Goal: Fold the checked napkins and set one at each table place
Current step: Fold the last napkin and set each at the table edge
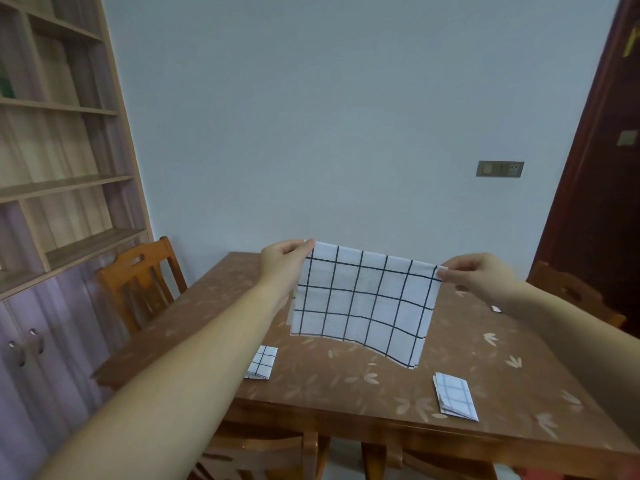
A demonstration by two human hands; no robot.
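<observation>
Hanging in the air above the table [346, 386], a white napkin [363, 303] with dark checks is stretched out between the two hands. The left hand [282, 259] pinches the upper left corner between thumb and fingertips, and the right hand [479, 271] pinches the upper right corner the same way, its other fingers curled in toward the palm. The top edge runs nearly straight from one hand to the other, sloping a little down to the right. The cloth hangs below it; its lower edge curves and looks doubled at the lower right corner, close over the tabletop, though I cannot tell if it touches.

Two folded napkins lie on the brown, leaf-patterned table. One [261, 362] sits near the left edge, just below the left forearm. The other [454, 396] sits near the front edge on the right. A small pale thing [496, 309] shows beside the right wrist, too hidden to identify.

A wooden chair [138, 282] stands at the left side of the table, another [568, 289] at the right side, partly behind the right arm. Shelves [62, 181] fill the left wall.
</observation>
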